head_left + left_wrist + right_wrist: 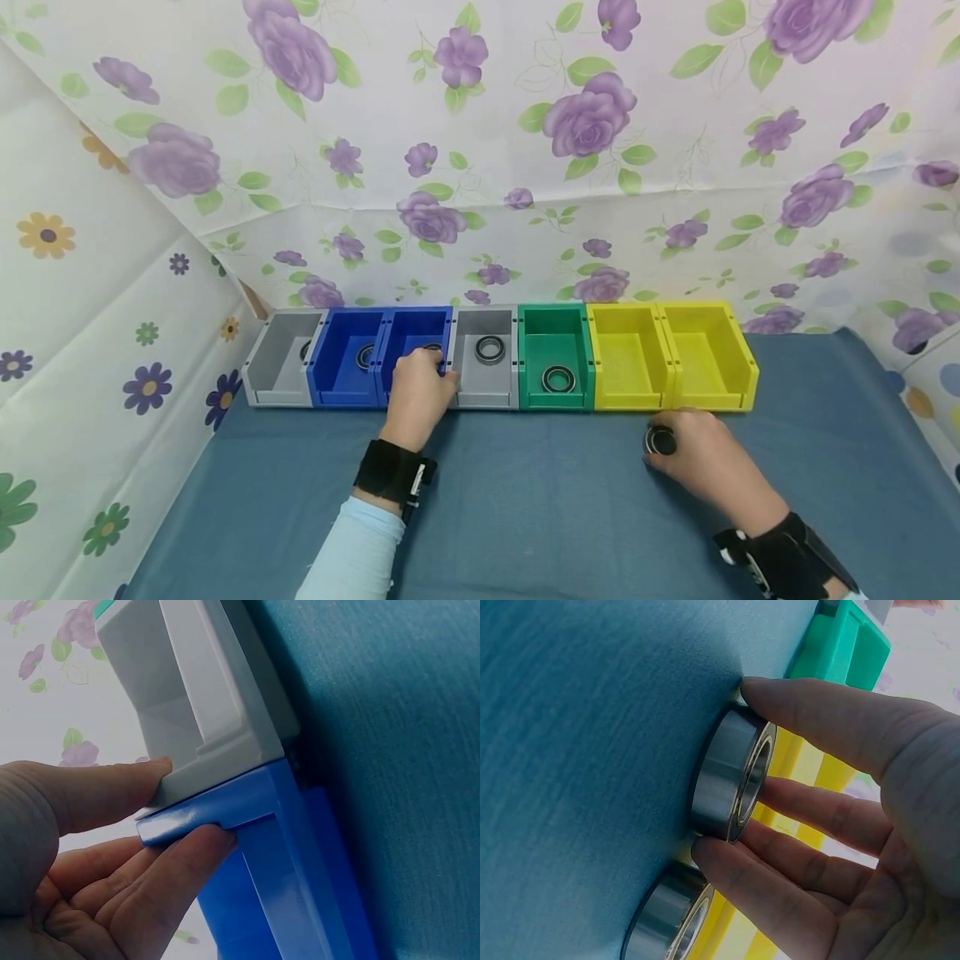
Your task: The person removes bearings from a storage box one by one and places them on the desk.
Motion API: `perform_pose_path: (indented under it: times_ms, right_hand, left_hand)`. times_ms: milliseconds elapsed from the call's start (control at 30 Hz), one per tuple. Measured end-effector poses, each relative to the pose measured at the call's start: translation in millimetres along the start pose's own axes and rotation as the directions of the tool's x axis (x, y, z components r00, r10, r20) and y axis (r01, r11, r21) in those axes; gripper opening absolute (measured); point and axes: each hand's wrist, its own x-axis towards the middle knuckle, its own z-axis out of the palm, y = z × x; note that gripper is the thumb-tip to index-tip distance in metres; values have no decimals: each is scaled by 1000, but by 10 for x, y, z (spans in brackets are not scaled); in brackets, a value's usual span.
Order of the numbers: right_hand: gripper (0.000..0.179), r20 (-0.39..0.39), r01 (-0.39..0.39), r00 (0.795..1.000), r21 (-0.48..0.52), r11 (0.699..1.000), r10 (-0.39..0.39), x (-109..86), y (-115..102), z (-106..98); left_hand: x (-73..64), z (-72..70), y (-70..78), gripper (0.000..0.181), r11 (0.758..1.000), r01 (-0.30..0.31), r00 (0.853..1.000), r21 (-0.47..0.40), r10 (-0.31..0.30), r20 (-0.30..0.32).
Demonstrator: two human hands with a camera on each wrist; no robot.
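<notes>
My left hand (418,393) pinches the adjoining walls of a blue bin (281,847) and a grey bin (217,682), thumb on the grey rim and fingers against the blue one. In front of the yellow bins, my right hand (708,458) holds a ball bearing (724,776) by its outer rim between thumb and finger, close over the blue cloth. Beside it in the right wrist view lies a second bearing (660,919), which the hand covers in the head view.
Bins stand in a row along the back: grey (279,397), blue (345,398), green (557,400) and two yellow bins (633,400). Single bearings lie in the middle grey bin (490,350) and the green bin; others show partly in the left bins. A flowered sheet (480,167) hangs behind.
</notes>
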Motion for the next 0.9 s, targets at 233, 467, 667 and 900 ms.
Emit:
perform_pose_path:
  times_ms: [233,467,667,900]
  right_hand:
    - [38,23,-7,1000,-3,1000,7,12,-50,-78]
    - [40,24,-13,1000,-17,1000,14,21,-129,-153]
    - [38,0,-14,1000,-3,1000,14,76,-236,-203]
    - [40,-71,41,997,15,999,-40,193,-512,-312]
  left_hand:
    - [5,-8,-4,39,999,-43,999,0,43,-23]
    - [11,-6,-11,39,998,-63,998,-6,62,-28]
    - [5,-11,-8,40,999,-44,999,-12,44,-16]
    - [4,-15,-13,40,999,-47,999,-6,47,-22]
